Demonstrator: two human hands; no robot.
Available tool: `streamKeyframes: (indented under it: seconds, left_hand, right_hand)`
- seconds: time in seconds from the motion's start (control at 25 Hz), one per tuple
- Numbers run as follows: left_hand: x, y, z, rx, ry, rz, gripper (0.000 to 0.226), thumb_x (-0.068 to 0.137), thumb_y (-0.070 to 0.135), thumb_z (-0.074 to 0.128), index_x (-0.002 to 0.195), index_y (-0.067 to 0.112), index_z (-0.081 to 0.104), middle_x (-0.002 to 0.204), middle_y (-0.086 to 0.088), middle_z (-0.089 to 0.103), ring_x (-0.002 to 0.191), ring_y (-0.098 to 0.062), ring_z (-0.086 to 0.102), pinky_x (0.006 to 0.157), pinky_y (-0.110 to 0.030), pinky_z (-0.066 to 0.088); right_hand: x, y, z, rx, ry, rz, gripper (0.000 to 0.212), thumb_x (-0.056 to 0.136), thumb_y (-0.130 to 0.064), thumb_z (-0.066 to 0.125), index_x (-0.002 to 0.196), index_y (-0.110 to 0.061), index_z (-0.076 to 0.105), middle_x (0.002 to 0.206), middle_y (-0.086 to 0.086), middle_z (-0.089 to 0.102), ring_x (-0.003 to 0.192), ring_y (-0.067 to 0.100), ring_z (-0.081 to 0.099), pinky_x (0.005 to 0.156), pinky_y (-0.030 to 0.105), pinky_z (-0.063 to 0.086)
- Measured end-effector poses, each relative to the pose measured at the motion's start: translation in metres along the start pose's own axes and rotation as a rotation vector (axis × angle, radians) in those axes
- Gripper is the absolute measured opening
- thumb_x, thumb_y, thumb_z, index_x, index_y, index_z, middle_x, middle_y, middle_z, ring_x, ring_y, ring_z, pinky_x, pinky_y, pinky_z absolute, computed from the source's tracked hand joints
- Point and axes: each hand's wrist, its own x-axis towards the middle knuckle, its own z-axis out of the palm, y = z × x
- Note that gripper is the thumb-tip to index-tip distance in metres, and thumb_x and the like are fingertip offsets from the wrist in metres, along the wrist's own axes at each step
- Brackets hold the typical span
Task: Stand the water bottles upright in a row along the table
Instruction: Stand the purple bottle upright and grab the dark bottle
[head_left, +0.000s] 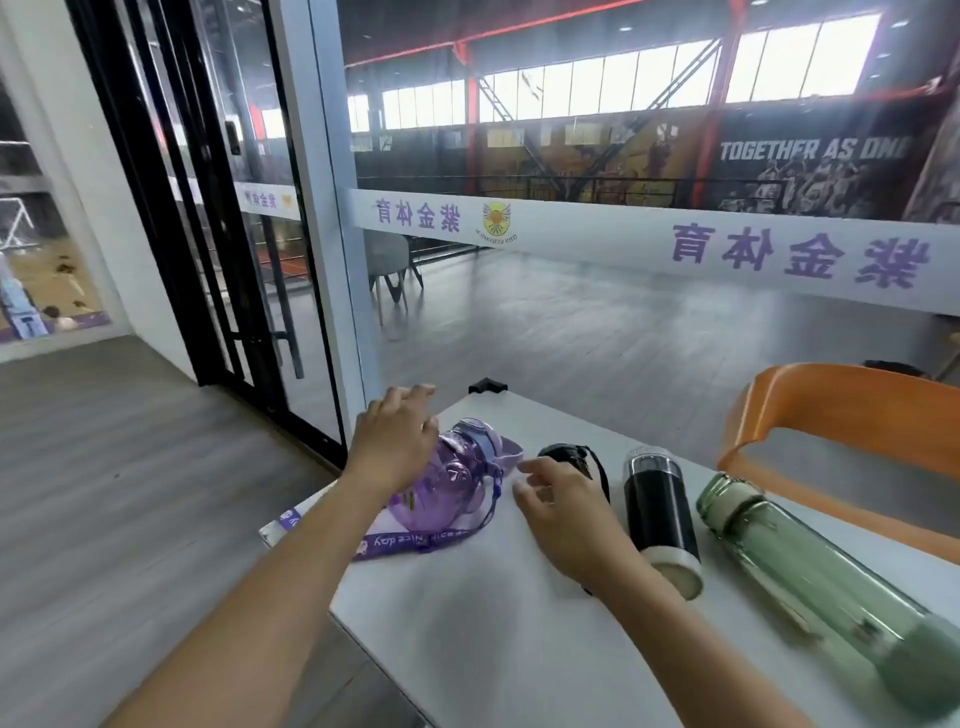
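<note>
Several bottles lie on their sides on a white table (493, 639). At the left is a purple transparent bottle (457, 483) with a purple strap (410, 543). My left hand (395, 441) hovers over its left side with fingers spread. My right hand (566, 514) covers most of a black bottle (569, 456), of which only the cap end and cord show; the fingers are apart. To the right lie a black bottle with a cream base (660, 514) and a long green glass bottle (810, 582).
An orange chair (852, 410) stands against the table's far right side. A glass wall (623, 322) runs just behind the table, with a black-framed glass door (218, 260) to the left. The table's left edge drops to grey wooden floor (130, 493).
</note>
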Motion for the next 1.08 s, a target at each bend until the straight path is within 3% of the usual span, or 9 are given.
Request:
streamKeyframes:
  seconds: [0.16,0.28,0.4,0.52,0.6,0.72,0.88,1.0,1.08]
  left_hand:
    - [0.008,-0.036,0.011,-0.202,-0.33,-0.301,0.063,0.085,0.065,0.033,0.121,0.019,0.057,0.129,-0.015,0.059,0.115,-0.034,0.054,0.097,-0.04,0.042]
    - [-0.012,-0.033,0.023,-0.521,-0.255,-0.29,0.058,0.088,0.065,0.044,0.124,0.022,0.059,0.126,-0.007,0.064,0.112,-0.025,0.058,0.095,-0.037,0.044]
    - [-0.027,-0.031,0.03,-0.634,-0.161,-0.193,0.053,0.093,0.053,0.052,0.138,0.026,0.051,0.13,0.0,0.061,0.119,-0.018,0.056,0.098,-0.032,0.043]
    - [-0.037,-0.043,0.041,-0.857,-0.078,-0.157,0.071,0.08,0.055,0.068,0.143,0.036,0.042,0.131,0.007,0.059,0.12,-0.011,0.057,0.099,-0.031,0.047]
    - [-0.04,-0.052,0.049,-0.963,-0.101,-0.16,0.088,0.069,0.052,0.078,0.145,0.043,0.034,0.13,0.009,0.055,0.119,-0.01,0.057,0.097,-0.033,0.051]
    - [-0.043,-0.062,0.051,-0.996,-0.121,-0.145,0.097,0.063,0.039,0.084,0.142,0.054,0.03,0.133,0.005,0.05,0.121,-0.015,0.057,0.095,-0.035,0.054]
    - [-0.054,-0.081,0.048,-0.928,-0.179,-0.121,0.095,0.062,0.027,0.085,0.138,0.055,0.035,0.133,0.009,0.05,0.122,-0.01,0.055,0.092,-0.033,0.054]
    - [-0.066,-0.084,0.053,-0.805,-0.137,-0.137,0.088,0.07,0.024,0.086,0.13,0.061,0.034,0.13,0.016,0.052,0.118,-0.004,0.053,0.094,-0.019,0.046]
    - [-0.061,-0.08,0.053,-0.798,-0.129,-0.157,0.088,0.073,0.023,0.084,0.131,0.062,0.03,0.129,0.015,0.049,0.115,-0.006,0.055,0.092,-0.02,0.046]
  right_hand:
    - [0.034,-0.016,0.032,0.059,-0.124,0.154,0.046,0.098,-0.047,0.046,0.124,-0.014,0.063,0.119,0.006,0.067,0.109,0.022,0.062,0.089,0.03,0.045]
    - [0.055,-0.016,0.056,0.081,-0.185,0.29,0.057,0.093,-0.063,0.04,0.096,-0.009,0.06,0.099,0.009,0.065,0.091,0.026,0.059,0.078,0.033,0.045]
    - [0.052,-0.015,0.072,0.191,-0.153,0.333,0.069,0.083,-0.069,0.051,0.117,-0.009,0.058,0.114,0.009,0.066,0.102,0.026,0.063,0.084,0.032,0.048]
    - [0.044,-0.017,0.073,0.344,-0.055,0.236,0.058,0.085,-0.045,0.069,0.133,-0.02,0.049,0.124,0.0,0.065,0.105,0.015,0.062,0.085,0.022,0.045]
    - [0.041,-0.013,0.071,0.36,-0.011,0.153,0.067,0.084,-0.034,0.073,0.143,-0.026,0.04,0.129,-0.006,0.058,0.112,0.011,0.057,0.09,0.021,0.043]
    - [0.038,-0.005,0.074,0.244,-0.001,0.019,0.079,0.084,-0.03,0.073,0.15,-0.036,0.029,0.144,-0.014,0.048,0.132,0.006,0.045,0.105,0.024,0.038]
    - [0.032,0.002,0.079,0.173,0.03,-0.147,0.06,0.088,-0.025,0.068,0.141,-0.037,0.043,0.138,-0.019,0.054,0.126,-0.001,0.049,0.105,0.022,0.041]
    - [0.035,-0.001,0.085,0.165,0.237,-0.075,0.046,0.083,-0.026,0.073,0.124,-0.031,0.051,0.118,-0.01,0.056,0.11,0.009,0.056,0.093,0.033,0.049]
    - [0.039,-0.005,0.084,0.03,0.279,-0.034,0.06,0.079,-0.035,0.076,0.13,-0.032,0.044,0.124,-0.007,0.048,0.115,0.015,0.05,0.096,0.033,0.045]
